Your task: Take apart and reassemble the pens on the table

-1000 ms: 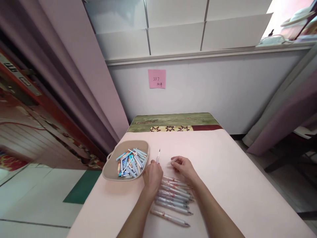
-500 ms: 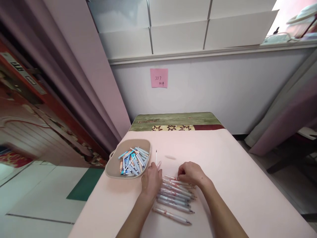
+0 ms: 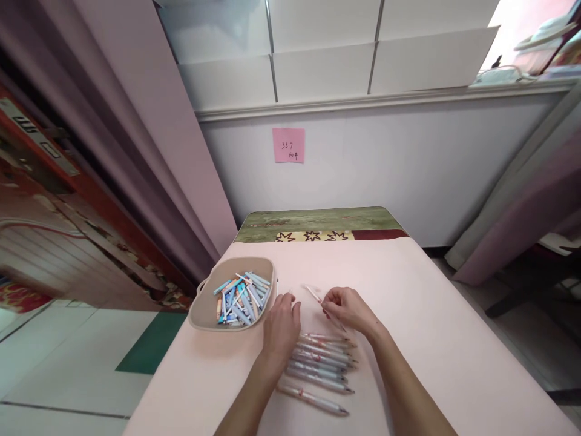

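A slim pale pen with red marks slants through the pinched fingertips of my right hand, above the tabletop. My left hand rests beside the beige basket, its fingers curled together. Something small and pale shows at those fingertips, too indistinct to name. Below both hands, several clear-barrelled pens lie side by side in a row, tips to the right. One pen lies a little apart, nearest me. Inside the basket is a jumble of blue, white and orange pen-like sticks.
A pale pink cover lies over the table, and a green patterned strip shows at its far end. Beyond stands a white wall with a pink note. Purple curtains hang at the left.
My right hand has moved slightly up from the row of pens and now holds a slanted pen. The thin dark-tipped stick and pale piece by my left hand no longer show plainly.
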The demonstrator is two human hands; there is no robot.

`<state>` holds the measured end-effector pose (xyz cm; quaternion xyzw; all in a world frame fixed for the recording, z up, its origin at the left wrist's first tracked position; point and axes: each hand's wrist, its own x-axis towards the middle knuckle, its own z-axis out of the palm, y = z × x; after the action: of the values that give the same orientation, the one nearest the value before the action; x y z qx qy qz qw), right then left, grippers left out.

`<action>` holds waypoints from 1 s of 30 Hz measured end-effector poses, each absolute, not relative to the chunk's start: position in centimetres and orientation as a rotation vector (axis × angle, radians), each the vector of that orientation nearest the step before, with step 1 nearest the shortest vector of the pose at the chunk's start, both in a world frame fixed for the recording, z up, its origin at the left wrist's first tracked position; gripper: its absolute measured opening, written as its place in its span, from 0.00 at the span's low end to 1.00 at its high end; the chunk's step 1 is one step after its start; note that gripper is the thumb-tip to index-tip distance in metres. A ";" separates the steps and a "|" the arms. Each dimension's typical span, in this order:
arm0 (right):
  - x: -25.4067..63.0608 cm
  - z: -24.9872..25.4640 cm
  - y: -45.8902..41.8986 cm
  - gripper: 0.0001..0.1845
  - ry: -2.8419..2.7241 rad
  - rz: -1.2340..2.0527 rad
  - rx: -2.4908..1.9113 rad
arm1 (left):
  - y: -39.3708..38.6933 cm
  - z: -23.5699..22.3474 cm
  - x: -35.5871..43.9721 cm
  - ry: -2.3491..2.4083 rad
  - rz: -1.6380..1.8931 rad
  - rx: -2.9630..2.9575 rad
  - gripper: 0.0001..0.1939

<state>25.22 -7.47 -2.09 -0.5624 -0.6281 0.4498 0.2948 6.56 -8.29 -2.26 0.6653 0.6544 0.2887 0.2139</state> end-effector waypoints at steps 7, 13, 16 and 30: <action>22.6 -3.0 -7.5 0.20 -1.144 1.658 -0.993 | -7.4 -2.7 8.1 0.992 1.094 0.728 0.18; 23.4 -3.2 -7.6 0.28 -1.322 1.901 -1.049 | -7.1 -2.2 8.1 1.012 1.306 0.556 0.15; 23.5 -3.4 -7.5 0.24 -1.302 1.756 -1.071 | -6.9 -2.2 8.4 1.042 1.364 0.553 0.16; 23.2 -2.6 -7.8 0.24 -1.211 1.626 -1.126 | -6.4 -1.4 8.7 1.033 1.467 0.610 0.14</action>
<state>23.21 -7.83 -2.60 -0.4449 -0.4786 0.6428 0.3997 8.73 -6.35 -1.40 0.2615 0.4424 0.6286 0.5837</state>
